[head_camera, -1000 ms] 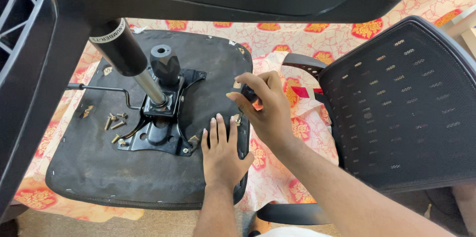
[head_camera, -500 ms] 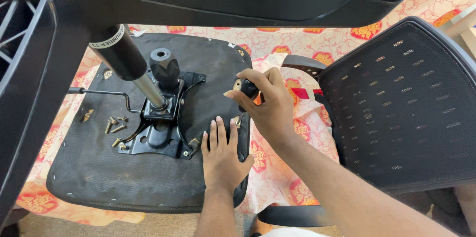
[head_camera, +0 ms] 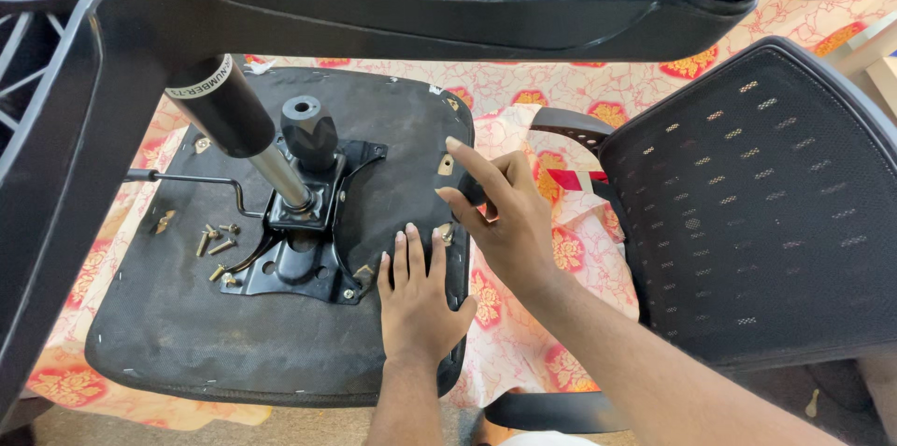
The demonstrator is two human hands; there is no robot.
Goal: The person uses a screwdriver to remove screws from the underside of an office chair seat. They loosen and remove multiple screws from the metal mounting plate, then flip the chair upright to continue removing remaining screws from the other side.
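An upturned black chair seat (head_camera: 187, 334) lies on a flowered cloth (head_camera: 523, 334). My left hand (head_camera: 416, 292) rests flat on the seat's right side, fingers together, beside the black metal mechanism plate (head_camera: 299, 264). My right hand (head_camera: 505, 217) hovers over the seat's right edge, index finger stretched out, with a small black-handled tool (head_camera: 472, 190) held between thumb and fingers. A brass fitting (head_camera: 446, 164) sits in the seat just left of that hand, and another (head_camera: 447, 233) lies between my two hands.
A gas cylinder (head_camera: 224, 110) leans on the plate, joined to the black chair base (head_camera: 374, 7) that spans the top. Several loose brass screws (head_camera: 215, 242) lie left of the plate. A mesh chair back (head_camera: 747, 212) and armrest (head_camera: 570, 124) are on the right.
My right hand has dropped slightly toward the seat edge and its index finger has straightened out. My left hand has stayed flat in place.
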